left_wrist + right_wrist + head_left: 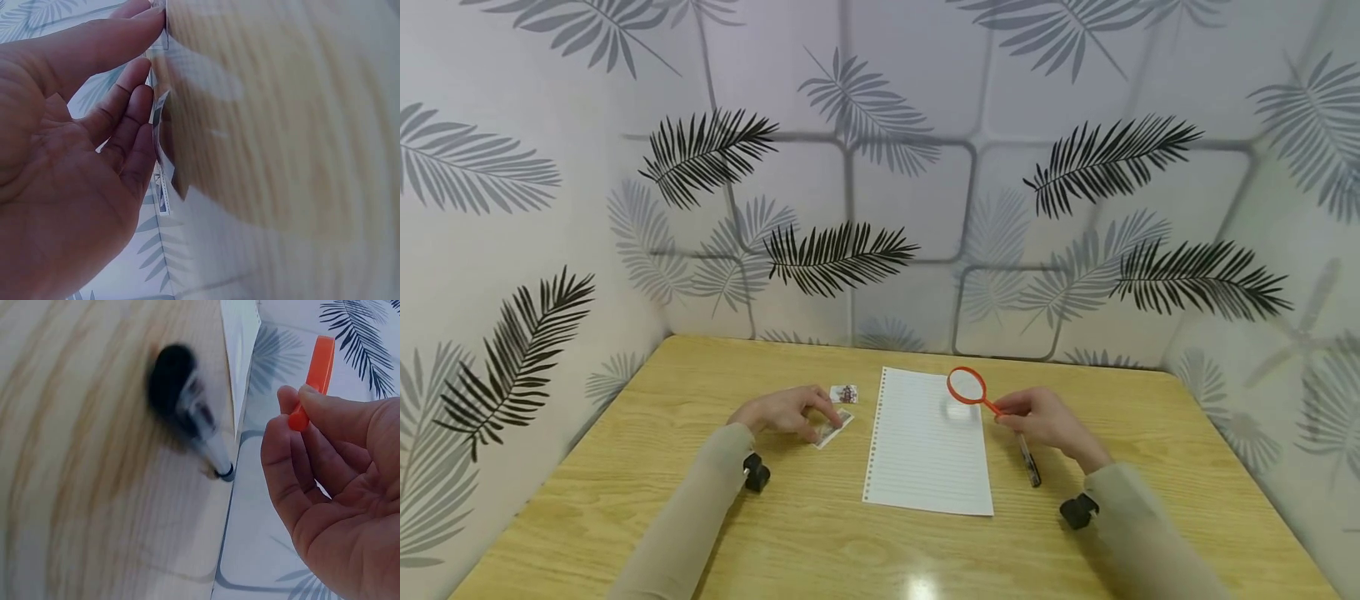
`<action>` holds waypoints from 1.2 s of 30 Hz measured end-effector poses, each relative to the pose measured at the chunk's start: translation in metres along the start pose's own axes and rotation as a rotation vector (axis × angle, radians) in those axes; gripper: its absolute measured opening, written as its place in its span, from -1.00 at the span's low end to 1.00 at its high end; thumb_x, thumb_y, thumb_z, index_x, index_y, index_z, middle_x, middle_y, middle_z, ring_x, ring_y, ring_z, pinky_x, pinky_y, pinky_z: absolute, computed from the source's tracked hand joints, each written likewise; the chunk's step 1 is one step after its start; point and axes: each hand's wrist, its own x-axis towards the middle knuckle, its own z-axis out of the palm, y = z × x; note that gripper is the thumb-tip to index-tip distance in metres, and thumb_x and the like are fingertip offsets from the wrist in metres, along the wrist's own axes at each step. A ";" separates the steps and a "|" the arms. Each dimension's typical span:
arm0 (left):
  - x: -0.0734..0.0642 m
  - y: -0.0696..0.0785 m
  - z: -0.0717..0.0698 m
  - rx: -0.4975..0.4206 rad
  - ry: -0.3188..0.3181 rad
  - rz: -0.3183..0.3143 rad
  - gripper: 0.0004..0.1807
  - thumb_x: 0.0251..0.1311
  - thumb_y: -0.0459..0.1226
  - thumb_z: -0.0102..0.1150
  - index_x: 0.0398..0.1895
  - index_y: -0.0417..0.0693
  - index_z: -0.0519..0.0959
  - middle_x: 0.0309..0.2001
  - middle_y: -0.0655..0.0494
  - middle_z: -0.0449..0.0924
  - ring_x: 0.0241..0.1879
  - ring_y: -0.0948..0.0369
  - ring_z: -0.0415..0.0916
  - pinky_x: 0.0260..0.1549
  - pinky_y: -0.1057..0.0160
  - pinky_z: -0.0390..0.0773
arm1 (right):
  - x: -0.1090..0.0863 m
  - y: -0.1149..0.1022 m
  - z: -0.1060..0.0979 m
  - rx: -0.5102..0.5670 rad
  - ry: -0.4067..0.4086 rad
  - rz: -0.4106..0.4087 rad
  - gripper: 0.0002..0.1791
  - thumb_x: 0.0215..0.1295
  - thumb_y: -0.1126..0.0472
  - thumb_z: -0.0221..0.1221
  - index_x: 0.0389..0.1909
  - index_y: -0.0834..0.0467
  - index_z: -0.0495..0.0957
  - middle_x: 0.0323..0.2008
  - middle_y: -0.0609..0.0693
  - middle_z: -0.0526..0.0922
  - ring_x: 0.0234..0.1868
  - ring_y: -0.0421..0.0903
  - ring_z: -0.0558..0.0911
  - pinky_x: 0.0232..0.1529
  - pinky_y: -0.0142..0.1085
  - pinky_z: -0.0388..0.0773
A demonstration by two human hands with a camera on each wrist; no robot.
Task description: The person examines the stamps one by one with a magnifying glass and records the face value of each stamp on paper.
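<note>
My left hand (790, 410) reaches down to the table, its fingertips touching a small stamp-like picture card (833, 430) with a pale border. In the left wrist view the thumb and fairly straight fingers of the left hand (94, 137) meet the tabletop, and one edge of the card (167, 147) curls up. A second small picture card (844, 394) lies just beyond. My right hand (1047, 421) pinches the orange-red handle of a magnifying glass (987, 406) between thumb and fingers, its round lens raised over the lined paper's right side. The handle (320, 365) also shows in the right wrist view.
A sheet of lined, hole-punched paper (925, 467) lies mid-table between the hands. Below the right hand a black-and-clear pen (1030, 465) rests on the wooden table (805, 533). Leaf-patterned walls (902, 200) enclose the table's back and sides.
</note>
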 end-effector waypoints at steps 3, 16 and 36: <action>-0.001 -0.001 0.000 0.008 -0.001 -0.002 -0.63 0.06 -0.46 0.35 -0.07 0.08 0.72 0.12 0.06 0.41 0.20 0.03 0.27 0.28 -0.12 0.22 | 0.002 -0.006 0.005 -0.008 0.019 0.008 -0.65 0.31 0.21 0.25 0.06 0.29 0.62 -0.14 0.14 0.73 -0.22 0.01 0.68 -0.29 -0.25 0.62; 0.003 0.000 0.001 -0.003 -0.002 0.028 -0.59 0.01 -0.50 0.32 -0.05 0.03 0.71 0.15 0.03 0.42 0.23 0.01 0.27 0.31 -0.14 0.19 | 0.007 -0.030 0.027 0.044 -0.084 -0.053 -0.69 0.29 0.24 0.26 0.01 0.30 0.65 -0.23 0.07 0.75 -0.25 0.01 0.68 -0.24 -0.16 0.64; 0.000 -0.002 -0.002 0.000 -0.009 0.012 -0.61 0.04 -0.46 0.34 -0.05 0.07 0.71 0.13 0.06 0.41 0.23 0.01 0.26 0.30 -0.15 0.20 | 0.015 -0.054 0.061 0.028 -0.129 -0.140 -0.75 0.27 0.30 0.27 -0.06 0.27 0.69 -0.30 0.04 0.76 -0.39 -0.08 0.65 -0.40 -0.32 0.56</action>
